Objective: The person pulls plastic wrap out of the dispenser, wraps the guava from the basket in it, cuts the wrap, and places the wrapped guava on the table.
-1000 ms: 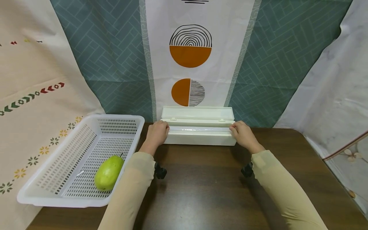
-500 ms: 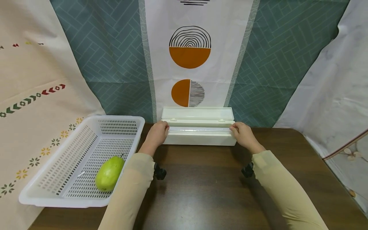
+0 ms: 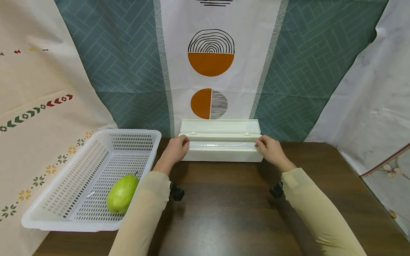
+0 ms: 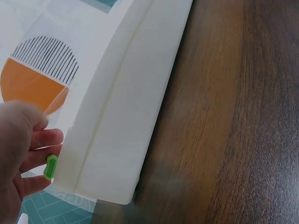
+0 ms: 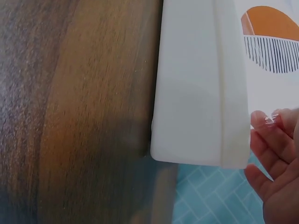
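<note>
Clear film (image 3: 221, 144) stretches between two sets of pinching fingers (image 5: 275, 140): the left hand (image 3: 175, 147) grips its nine o'clock end, the right hand (image 3: 269, 147) its three o'clock end. It runs along the top of a white box (image 3: 221, 155), lid (image 3: 220, 126) raised at twelve o'clock, on a brown bench (image 3: 221, 213). At eight o'clock, a green fruit (image 3: 122, 193) lies in a basket (image 3: 73, 226).

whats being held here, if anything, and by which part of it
A thin, clear plastic film: the left hand pinches its left end, the right hand its right end, at the long white plastic box.
</note>
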Demonstrator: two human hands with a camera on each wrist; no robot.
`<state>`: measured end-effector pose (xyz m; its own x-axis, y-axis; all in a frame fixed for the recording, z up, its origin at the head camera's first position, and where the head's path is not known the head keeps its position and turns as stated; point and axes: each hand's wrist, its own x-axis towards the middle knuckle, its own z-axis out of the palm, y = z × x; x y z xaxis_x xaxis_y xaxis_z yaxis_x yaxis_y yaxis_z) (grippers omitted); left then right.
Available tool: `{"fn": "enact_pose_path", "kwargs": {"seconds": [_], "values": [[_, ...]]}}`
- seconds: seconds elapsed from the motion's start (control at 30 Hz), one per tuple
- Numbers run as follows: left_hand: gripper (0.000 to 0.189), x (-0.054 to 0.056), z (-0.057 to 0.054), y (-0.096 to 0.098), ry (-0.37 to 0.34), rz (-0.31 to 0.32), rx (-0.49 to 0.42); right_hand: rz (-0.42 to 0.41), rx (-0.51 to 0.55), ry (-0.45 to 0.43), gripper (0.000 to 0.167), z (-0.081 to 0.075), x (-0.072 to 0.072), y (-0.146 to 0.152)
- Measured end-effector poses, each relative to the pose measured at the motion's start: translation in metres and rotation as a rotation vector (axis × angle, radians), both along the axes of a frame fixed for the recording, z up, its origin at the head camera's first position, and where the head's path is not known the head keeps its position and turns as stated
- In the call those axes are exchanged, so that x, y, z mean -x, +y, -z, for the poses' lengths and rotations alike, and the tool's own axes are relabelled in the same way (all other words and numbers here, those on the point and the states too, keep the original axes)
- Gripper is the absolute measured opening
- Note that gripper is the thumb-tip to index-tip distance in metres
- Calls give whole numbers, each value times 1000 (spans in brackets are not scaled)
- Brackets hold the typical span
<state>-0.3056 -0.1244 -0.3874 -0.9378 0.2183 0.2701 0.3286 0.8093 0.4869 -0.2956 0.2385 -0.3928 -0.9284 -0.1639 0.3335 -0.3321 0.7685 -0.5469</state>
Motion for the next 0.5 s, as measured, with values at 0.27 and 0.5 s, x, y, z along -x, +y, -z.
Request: {"fn": "enact_pose_path", "kwargs": {"seconds": [0.27,0.5], "values": [[13,-3,-3,1,-33,-9,23,1,-8,-57,19,-1,-4,-1],[13,-3,-1,1,1,-43,12,38,-6,-10,17,0,-3,-1]]}}
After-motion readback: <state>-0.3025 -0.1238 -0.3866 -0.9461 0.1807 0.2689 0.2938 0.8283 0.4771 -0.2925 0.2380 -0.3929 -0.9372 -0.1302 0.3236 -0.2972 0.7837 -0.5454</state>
